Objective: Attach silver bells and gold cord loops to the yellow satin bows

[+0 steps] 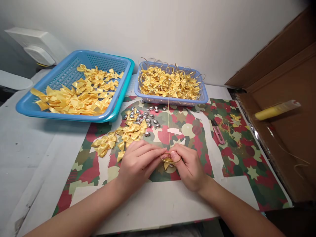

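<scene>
Both my hands meet over the camouflage-patterned sheet near the front. My right hand [189,166] pinches a thin gold ring [170,161] between thumb and fingers. From the other side, my left hand [140,159] is closed with its fingertips at the ring's left edge. A yellow ribbon bow [167,165] hangs just under the ring, partly hidden by the fingers. A thin yellow cord [169,121] runs up from my fingertips toward the far basket. To the left lie loose yellow bows [130,133] and several small silver bells [146,116].
A blue basket [123,77] of yellow bows stands back left, stacked in a teal one. Behind the hands, a smaller lilac basket [170,100] holds bows with gold rings. Pink-handled snips [218,133] and thread scraps lie right, beside a cardboard wall [278,144] with a yellow spool [275,110].
</scene>
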Action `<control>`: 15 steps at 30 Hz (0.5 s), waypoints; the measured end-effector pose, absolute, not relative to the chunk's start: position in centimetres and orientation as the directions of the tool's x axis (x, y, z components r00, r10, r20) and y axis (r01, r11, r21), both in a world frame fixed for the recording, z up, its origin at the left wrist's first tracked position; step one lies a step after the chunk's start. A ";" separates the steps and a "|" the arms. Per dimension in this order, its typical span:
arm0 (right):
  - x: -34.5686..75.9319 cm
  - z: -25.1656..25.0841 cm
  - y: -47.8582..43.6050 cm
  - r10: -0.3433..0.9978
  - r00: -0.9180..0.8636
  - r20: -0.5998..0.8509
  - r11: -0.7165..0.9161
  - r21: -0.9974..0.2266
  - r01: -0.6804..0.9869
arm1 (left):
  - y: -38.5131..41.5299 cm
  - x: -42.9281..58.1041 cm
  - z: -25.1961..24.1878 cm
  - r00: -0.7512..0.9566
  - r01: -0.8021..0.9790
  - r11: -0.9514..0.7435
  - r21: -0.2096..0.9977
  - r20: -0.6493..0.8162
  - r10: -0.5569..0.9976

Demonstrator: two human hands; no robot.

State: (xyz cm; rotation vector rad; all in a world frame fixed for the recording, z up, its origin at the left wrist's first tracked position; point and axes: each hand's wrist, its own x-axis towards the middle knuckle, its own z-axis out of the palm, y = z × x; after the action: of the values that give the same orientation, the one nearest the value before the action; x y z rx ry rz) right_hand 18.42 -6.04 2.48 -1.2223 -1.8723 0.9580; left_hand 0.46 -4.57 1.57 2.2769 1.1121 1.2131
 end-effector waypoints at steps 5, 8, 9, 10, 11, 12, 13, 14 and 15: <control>18.4 2.5 -6.2 0.937 -0.313 0.156 0.282 -0.867 0.412 | -4.6 0.5 1.7 0.325 0.491 -0.671 0.556 0.598 0.733; 18.3 2.5 -6.2 0.936 -0.314 0.157 0.281 -0.872 0.401 | -4.5 0.5 1.8 0.330 0.486 -0.691 0.535 0.620 0.712; 18.3 2.5 -6.2 0.936 -0.315 0.155 0.279 -0.873 0.399 | -4.5 0.5 1.8 0.333 0.490 -0.689 0.533 0.616 0.714; 18.3 2.5 -6.2 0.937 -0.313 0.154 0.277 -0.873 0.400 | -4.5 0.4 1.8 0.335 0.493 -0.689 0.531 0.615 0.714; 18.4 2.6 -6.2 0.937 -0.313 0.153 0.277 -0.873 0.402 | -4.5 0.4 1.8 0.335 0.493 -0.691 0.528 0.618 0.711; 18.4 2.6 -6.1 0.938 -0.313 0.152 0.276 -0.872 0.405 | -4.5 0.4 1.8 0.337 0.488 -0.696 0.526 0.623 0.706; 18.4 2.6 -6.1 0.938 -0.312 0.151 0.276 -0.870 0.408 | -4.5 0.4 1.7 0.340 0.481 -0.702 0.525 0.627 0.701; 18.4 2.6 -6.1 0.938 -0.313 0.151 0.277 -0.868 0.413 | -4.5 0.4 1.7 0.342 0.473 -0.708 0.524 0.631 0.696; 18.4 2.6 -6.0 0.937 -0.315 0.151 0.280 -0.864 0.418 | -4.5 0.4 1.6 0.344 0.466 -0.711 0.526 0.633 0.693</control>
State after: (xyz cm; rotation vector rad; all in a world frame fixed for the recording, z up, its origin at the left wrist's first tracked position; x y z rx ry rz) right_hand 18.35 -6.02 2.59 -1.2191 -1.8665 0.9658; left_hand 0.39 -4.53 1.64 2.3574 1.0419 1.3003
